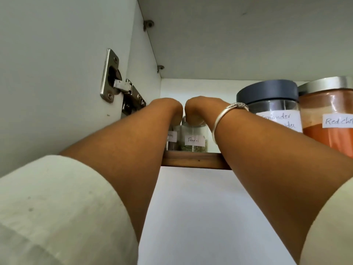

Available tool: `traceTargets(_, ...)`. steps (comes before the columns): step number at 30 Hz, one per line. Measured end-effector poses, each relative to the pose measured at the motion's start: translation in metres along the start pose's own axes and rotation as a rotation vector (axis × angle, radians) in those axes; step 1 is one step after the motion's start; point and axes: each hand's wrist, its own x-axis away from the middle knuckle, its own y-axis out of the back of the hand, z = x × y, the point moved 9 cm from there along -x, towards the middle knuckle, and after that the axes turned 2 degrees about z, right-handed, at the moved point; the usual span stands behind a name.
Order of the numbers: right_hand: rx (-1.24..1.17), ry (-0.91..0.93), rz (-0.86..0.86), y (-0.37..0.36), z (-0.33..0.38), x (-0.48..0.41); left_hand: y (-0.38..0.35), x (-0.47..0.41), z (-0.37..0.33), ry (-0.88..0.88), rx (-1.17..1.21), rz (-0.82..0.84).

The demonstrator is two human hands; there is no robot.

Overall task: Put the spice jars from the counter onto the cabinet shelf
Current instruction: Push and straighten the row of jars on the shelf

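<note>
I look up into the open cabinet with both forearms reaching in. A small glass jar labelled Fennel (193,142) stands on the wooden shelf edge (193,161). My right hand (198,109), with a silver bangle at the wrist, is curled down over its lid and grips it from above. Just to the left stands a second small jar (172,139) with dark contents and a half-hidden label. My left hand (167,109) is curled over that jar's top in the same way. The fingers of both hands are hidden behind the wrists.
To the right on the shelf stand a large jar labelled Coriander (275,106) with a dark grey lid and a large Red chilli jar (328,123) with a silver lid. The open cabinet door and its metal hinge (122,87) are at the left. Another shelf's underside lies above.
</note>
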Motion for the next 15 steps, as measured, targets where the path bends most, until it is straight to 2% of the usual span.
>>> traceTargets(9, 0.064, 0.069, 0.138, -0.018, 0.009, 0.000, -0.017, 0.003, -0.004, -0.043, 0.085, 0.106)
traceTargets(15, 0.032, 0.038, 0.115, -0.023, 0.006, -0.006, -0.020, 0.011, -0.007, -0.036, 0.087, 0.128)
